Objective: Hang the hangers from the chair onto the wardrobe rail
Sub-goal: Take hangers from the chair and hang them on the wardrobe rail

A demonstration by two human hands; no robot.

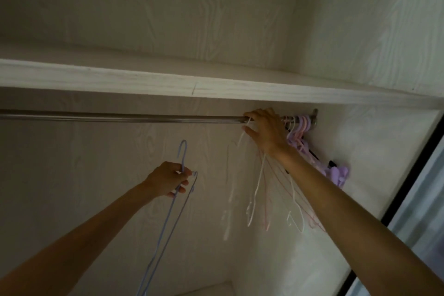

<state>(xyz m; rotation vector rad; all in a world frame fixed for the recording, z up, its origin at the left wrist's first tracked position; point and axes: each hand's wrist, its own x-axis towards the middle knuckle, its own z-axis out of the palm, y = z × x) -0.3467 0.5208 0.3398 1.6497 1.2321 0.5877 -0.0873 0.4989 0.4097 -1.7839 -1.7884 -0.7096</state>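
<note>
A metal wardrobe rail [120, 117] runs across under a white shelf. My right hand [266, 131] is up at the rail near its right end, fingers around the hook of a thin white hanger [255, 190] that dangles below it. Several pink, white and purple hangers [299, 127] hang bunched on the rail just right of that hand. My left hand [168, 179] is lower and to the left, gripping two thin blue wire hangers [168, 223] by their necks, hooks pointing up and bodies hanging down. The chair is out of view.
A white shelf board [216, 86] lies just above the rail, leaving a narrow gap. The wardrobe's right side wall [374, 151] is close to the bunched hangers. A dark door frame edge [408, 187] runs along the right.
</note>
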